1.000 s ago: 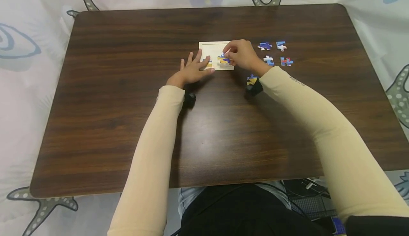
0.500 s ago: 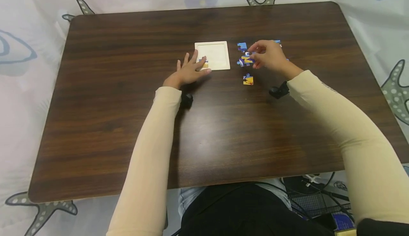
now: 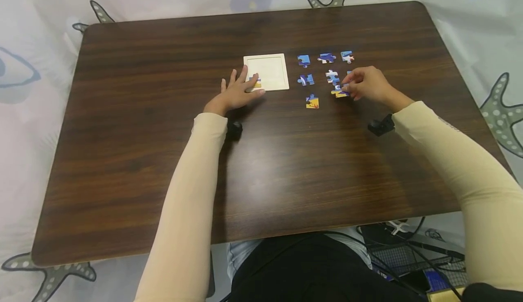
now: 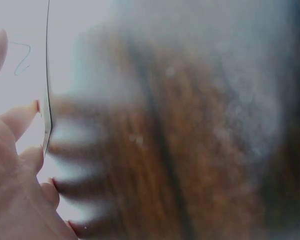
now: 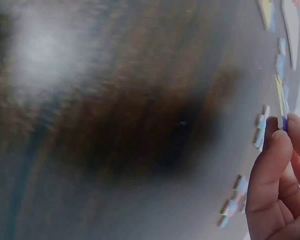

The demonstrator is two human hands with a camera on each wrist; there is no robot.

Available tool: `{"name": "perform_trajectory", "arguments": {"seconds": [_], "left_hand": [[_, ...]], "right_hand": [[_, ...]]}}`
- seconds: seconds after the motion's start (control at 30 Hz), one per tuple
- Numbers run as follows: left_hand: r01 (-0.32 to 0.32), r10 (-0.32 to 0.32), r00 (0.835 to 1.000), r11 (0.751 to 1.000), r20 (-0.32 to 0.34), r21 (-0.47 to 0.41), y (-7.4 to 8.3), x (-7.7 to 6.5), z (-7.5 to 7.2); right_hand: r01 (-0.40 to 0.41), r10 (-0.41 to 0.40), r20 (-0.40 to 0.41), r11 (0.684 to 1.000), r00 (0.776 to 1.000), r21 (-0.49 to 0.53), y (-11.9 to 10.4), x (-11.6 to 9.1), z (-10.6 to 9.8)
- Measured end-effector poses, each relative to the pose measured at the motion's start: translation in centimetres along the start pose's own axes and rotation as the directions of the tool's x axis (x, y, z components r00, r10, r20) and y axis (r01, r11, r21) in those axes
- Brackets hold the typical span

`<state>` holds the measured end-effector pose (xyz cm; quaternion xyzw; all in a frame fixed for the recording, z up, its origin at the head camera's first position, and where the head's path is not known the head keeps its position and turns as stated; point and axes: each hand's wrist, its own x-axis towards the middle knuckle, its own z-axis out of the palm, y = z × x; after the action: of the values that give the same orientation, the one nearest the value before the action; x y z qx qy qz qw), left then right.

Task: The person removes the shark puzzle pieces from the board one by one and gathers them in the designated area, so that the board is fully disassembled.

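My right hand (image 3: 369, 84) pinches a yellow-and-blue jigsaw piece (image 3: 339, 92) between thumb and fingertips, close over the table on the right side of the loose pieces. In the right wrist view that same puzzle piece (image 5: 282, 102) shows edge-on above the thumb. My left hand (image 3: 234, 94) lies with fingers spread on the lower left of a pale square puzzle tray (image 3: 273, 71). Under its fingers, partly hidden, a yellow-and-blue piece (image 3: 257, 83) sits in the tray's lower left corner. Straight fingers of the left hand (image 4: 20, 165) reach the tray's edge in the left wrist view.
Right of the tray lie several loose jigsaw pieces, among them a blue one (image 3: 304, 61), a purple one (image 3: 327, 57), a white-and-blue one (image 3: 332, 76) and a yellow one (image 3: 312, 101). All this is on a dark wooden table (image 3: 143, 156).
My right hand has carried the yellow-and-blue jigsaw piece from above the tray rightward, past the loose pieces, and slightly toward me. The left hand stays on the tray.
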<state>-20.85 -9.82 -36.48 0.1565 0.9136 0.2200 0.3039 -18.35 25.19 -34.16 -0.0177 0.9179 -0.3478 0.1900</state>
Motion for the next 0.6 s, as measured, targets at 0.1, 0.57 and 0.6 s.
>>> {"name": "perform_trajectory", "arguments": {"seconds": [0.1,0.57,0.6], "left_hand": [[-0.003,0.003,1.000,1.000,-0.003,0.002,0.1,0.1,0.0],[-0.003,0.003,1.000,1.000,0.003,-0.002,-0.1,0.2,0.1],[-0.004,0.004,1.000,1.000,0.004,-0.002,-0.1,0.2,0.1]], "right_hand": [[-0.006,0.006,0.010,1.000,1.000,-0.019,0.5,0.1,0.3],[-0.010,0.010,0.004,0.993,1.000,-0.121,0.7,0.8,1.2],[-0.008,0.008,0.001,0.992,1.000,-0.129,0.7,0.8,1.2]]}}
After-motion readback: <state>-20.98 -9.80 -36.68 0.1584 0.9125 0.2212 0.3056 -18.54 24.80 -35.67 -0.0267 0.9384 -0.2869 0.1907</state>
